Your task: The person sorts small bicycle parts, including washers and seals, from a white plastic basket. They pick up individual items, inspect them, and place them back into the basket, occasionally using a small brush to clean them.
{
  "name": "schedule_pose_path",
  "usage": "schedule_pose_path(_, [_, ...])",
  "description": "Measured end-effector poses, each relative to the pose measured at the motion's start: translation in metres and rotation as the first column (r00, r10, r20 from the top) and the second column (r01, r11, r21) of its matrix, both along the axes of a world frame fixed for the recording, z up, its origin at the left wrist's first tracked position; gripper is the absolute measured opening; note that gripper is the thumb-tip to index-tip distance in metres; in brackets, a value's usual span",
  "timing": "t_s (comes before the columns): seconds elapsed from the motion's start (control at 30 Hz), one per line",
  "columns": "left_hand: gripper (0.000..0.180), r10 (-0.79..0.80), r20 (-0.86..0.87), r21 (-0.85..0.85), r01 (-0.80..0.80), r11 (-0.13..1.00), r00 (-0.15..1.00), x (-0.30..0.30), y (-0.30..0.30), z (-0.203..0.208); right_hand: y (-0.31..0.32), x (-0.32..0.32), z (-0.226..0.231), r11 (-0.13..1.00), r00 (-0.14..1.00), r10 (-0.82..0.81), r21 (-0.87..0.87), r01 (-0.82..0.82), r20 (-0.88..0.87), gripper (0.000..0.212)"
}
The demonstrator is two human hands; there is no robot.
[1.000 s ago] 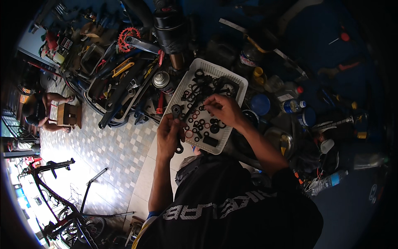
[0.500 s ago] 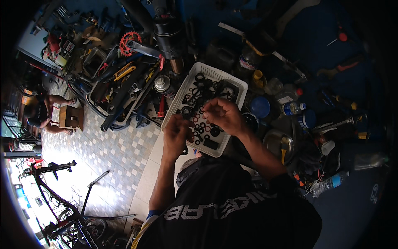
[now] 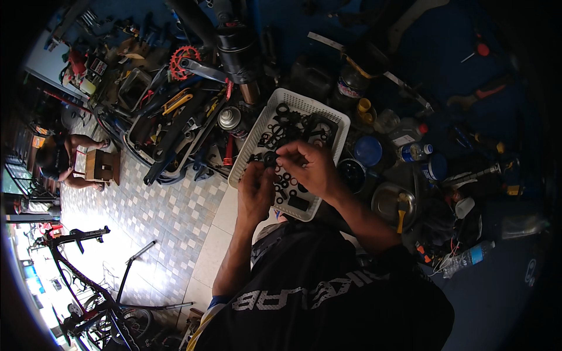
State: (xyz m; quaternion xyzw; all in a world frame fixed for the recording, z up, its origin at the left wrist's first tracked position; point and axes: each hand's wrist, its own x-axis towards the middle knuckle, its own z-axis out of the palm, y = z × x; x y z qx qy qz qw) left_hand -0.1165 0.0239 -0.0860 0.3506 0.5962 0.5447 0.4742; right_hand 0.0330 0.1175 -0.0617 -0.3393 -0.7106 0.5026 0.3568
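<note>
A white perforated plastic basket [image 3: 238, 169] sits in front of me, holding many small dark rings, spacers and other parts. Over its near left part, my left hand [image 3: 256, 186] is closed with a black ring [image 3: 270, 158] at its fingertips. From the right, my right hand [image 3: 310, 168] pinches the same ring at its edge, so both hands meet on it. A black rectangular piece [image 3: 298, 202] lies in the basket's near corner. My hands hide the middle of the basket.
Left of the basket stand a spray can [image 3: 229, 118] and a bin crammed with tools and crank arms [image 3: 202, 70]. Jars, bottles and a blue lid [image 3: 367, 151] crowd the right, beside a metal tray with a yellow brush [image 3: 401, 219]. Another person [image 3: 55, 158] sits far left.
My hands have come together. The right hand has shifted slightly left and down onto the black ring, and the left hand has turned inward and moved a little right.
</note>
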Motion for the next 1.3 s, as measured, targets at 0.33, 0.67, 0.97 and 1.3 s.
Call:
schedule_pose_path(0.33, [0.024, 0.014, -0.162, 0.055, -0.006, 0.998, 0.987, 0.001, 0.002, -0.004, -0.007, -0.004, 0.006, 0.919, 0.993, -0.049, 0.394, 0.005, 0.103, 0.02])
schedule_pose_path(0.67, [0.024, 0.036, -0.122, 0.022, -0.034, 0.999, 0.992, 0.001, 0.004, 0.007, -0.009, -0.005, 0.012, 0.836, 0.989, -0.086, 0.549, 0.005, 0.123, 0.022])
schedule_pose_path(0.97, [0.026, 0.017, -0.046, 0.009, -0.017, 1.0, 0.999, -0.002, 0.007, 0.016, -0.012, -0.001, 0.02, 0.755, 0.972, -0.143, 0.656, -0.014, 0.185, 0.031])
schedule_pose_path(1.3, [0.027, 0.054, -0.066, 0.005, -0.054, 0.999, 0.996, -0.004, 0.012, 0.018, -0.023, 0.005, 0.028, 0.657, 0.916, -0.23, 0.747, -0.102, 0.328, 0.038])
